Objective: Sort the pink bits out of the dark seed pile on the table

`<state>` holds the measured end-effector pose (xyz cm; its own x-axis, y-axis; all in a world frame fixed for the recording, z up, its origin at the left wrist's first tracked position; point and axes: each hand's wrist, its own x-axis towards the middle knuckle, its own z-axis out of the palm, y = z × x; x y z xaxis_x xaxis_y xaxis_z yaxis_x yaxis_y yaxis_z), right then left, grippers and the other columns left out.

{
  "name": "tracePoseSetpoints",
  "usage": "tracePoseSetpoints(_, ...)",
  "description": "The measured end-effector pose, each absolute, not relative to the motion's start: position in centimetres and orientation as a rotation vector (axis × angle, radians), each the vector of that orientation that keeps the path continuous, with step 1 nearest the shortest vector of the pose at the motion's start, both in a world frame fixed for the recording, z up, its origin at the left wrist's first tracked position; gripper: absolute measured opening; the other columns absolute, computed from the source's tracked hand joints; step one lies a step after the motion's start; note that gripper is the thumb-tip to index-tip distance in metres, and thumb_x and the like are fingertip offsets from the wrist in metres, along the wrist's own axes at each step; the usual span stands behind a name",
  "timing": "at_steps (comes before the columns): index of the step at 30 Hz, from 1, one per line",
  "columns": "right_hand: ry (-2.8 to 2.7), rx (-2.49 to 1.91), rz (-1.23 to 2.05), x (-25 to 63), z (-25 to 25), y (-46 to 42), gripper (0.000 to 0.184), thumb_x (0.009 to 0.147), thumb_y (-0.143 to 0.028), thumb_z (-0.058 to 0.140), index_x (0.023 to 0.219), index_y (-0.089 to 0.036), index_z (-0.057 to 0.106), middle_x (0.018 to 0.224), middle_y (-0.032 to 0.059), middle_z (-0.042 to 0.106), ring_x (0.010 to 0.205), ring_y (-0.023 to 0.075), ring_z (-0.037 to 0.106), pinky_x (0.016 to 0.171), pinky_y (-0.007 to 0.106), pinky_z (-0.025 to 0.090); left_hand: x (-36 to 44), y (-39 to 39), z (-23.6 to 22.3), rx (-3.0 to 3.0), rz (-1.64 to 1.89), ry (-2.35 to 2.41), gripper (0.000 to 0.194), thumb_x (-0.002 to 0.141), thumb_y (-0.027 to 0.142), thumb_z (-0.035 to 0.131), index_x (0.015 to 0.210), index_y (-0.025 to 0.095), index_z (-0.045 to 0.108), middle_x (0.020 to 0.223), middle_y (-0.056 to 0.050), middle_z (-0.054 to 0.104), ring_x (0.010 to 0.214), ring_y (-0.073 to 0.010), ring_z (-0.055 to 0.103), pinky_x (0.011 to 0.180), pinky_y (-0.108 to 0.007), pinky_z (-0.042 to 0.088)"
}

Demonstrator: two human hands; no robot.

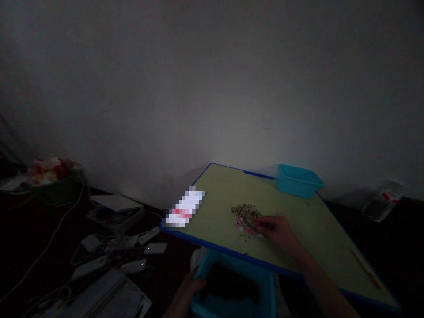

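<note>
In a dim room, my right hand (276, 232) rests on a green table with a blue rim (212, 240), its fingers curled against a pile of small dark and pink-white pieces (245, 218). What the fingers pinch is too small to see. Below the table's near edge, my left hand (185, 293) grips the left rim of a blue plastic basket (232, 289) with dark contents.
A second blue basket (298, 180) stands at the table's far corner by the wall. A thin stick (366, 267) lies near the right edge. On the floor to the left lie chargers, cables (109, 254) and a green bowl (54, 181). A plastic bottle (382, 201) lies at the right.
</note>
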<state>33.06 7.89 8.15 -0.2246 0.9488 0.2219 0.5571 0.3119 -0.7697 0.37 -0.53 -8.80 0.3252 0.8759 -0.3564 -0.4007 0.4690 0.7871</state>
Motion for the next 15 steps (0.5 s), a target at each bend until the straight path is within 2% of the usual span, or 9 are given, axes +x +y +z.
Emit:
tracePoseSetpoints(2, -1.894, -1.336, 0.725, 33.1, 8.1, 7.9, 0.030, 0.084, -0.032, 0.070, 0.106, -0.022, 0.087, 0.102, 0.0089, 0.086, 0.090, 0.0296, 0.081, 0.083, 0.043, 0.065, 0.3, -0.4, -9.1, 0.639, 0.941, 0.869, 0.063, 0.067, 0.041, 0.078, 0.127, 0.021, 0.077, 0.095, -0.008, 0.089, 0.091, -0.0394, 0.078, 0.080, -0.048, 0.054)
tracePoseSetpoints(8, -1.917, -1.321, 0.751, 33.2, 7.5, 8.1, 0.029, 0.082, -0.029, 0.071, 0.105, -0.023, 0.087, 0.107, 0.0084, 0.086, 0.095, 0.0300, 0.081, 0.087, 0.043, 0.064, 0.6, -0.2, -10.2, 0.595, 0.978, 0.844, 0.055, 0.063, 0.034, 0.081, 0.115, 0.016, 0.081, 0.088, -0.008, 0.089, 0.069, -0.0289, 0.073, 0.063, -0.037, 0.049)
tracePoseSetpoints(15, -1.897, -1.311, 0.753, 33.2, 7.5, 8.1, 0.026, 0.082, -0.031, 0.072, 0.102, -0.024, 0.088, 0.102, 0.0072, 0.086, 0.090, 0.0285, 0.081, 0.083, 0.041, 0.064, 0.7, -0.7, -9.9, 0.564, 1.018, 0.889, 0.044, 0.066, 0.034, 0.080, 0.108, 0.020, 0.080, 0.083, -0.005, 0.087, 0.071, -0.0304, 0.074, 0.064, -0.038, 0.049)
